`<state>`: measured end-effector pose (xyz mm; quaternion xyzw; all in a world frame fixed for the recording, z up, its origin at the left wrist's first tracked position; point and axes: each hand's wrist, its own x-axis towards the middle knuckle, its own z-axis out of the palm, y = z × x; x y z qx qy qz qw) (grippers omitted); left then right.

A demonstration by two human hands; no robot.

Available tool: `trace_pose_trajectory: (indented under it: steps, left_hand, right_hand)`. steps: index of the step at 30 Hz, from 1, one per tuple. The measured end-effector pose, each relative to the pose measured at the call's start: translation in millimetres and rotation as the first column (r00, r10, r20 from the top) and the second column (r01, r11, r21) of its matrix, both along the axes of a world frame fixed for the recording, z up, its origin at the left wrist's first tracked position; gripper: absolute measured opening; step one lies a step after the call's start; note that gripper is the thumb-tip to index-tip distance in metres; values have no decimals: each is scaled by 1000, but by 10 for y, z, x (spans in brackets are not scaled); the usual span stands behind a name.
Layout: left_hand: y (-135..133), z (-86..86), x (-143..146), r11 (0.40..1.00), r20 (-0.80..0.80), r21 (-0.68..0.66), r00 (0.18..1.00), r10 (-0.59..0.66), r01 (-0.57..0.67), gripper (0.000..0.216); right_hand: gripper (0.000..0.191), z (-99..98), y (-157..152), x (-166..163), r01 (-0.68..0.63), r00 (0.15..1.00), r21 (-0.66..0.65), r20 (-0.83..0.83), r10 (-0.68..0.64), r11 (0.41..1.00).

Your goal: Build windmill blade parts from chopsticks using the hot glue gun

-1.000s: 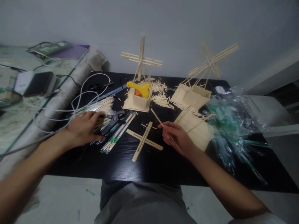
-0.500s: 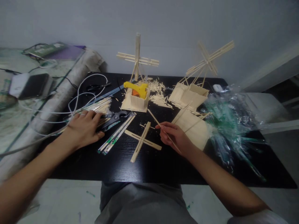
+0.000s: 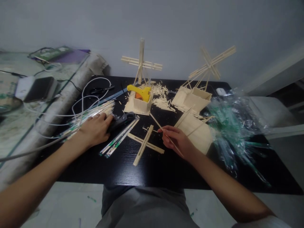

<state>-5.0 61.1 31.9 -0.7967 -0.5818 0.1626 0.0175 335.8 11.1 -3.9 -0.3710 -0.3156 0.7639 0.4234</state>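
My left hand (image 3: 95, 129) lies on the handles of black cutting pliers (image 3: 123, 119), fingers curled round them, beside a bundle of wrapped chopsticks (image 3: 95, 112). A thin wooden stick (image 3: 158, 124) is pinched in my right hand (image 3: 177, 139) and points up and to the left. Between the hands a flat cross of glued sticks (image 3: 144, 144) lies on the black table (image 3: 152, 167). A wooden panel (image 3: 198, 131) rests just right of my right hand.
At the back stand two stick windmills on boxes (image 3: 140, 95) (image 3: 197, 93); a yellow glue gun (image 3: 140, 91) sits in the left box. Cut stick bits (image 3: 163, 95) are scattered between them. Plastic wrappers (image 3: 235, 126) are heaped at right, white cables (image 3: 83, 101) at left.
My left hand slid right from the chopstick bundle onto the pliers' handles. My right hand keeps its stick and has hardly moved.
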Motion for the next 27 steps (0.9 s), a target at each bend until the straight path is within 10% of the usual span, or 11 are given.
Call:
trace_pose_trajectory:
  steps: [11, 27]
  left_hand:
    - [121, 178, -221, 994, 450, 67, 892, 49, -89, 46]
    - [-98, -136, 644, 993, 844, 108, 531, -70, -41, 33]
  right_hand:
    - [24, -1, -5, 4, 16, 1000, 3, -3, -16, 1000]
    - [34, 9, -11, 27, 24, 962, 310, 250, -106, 950]
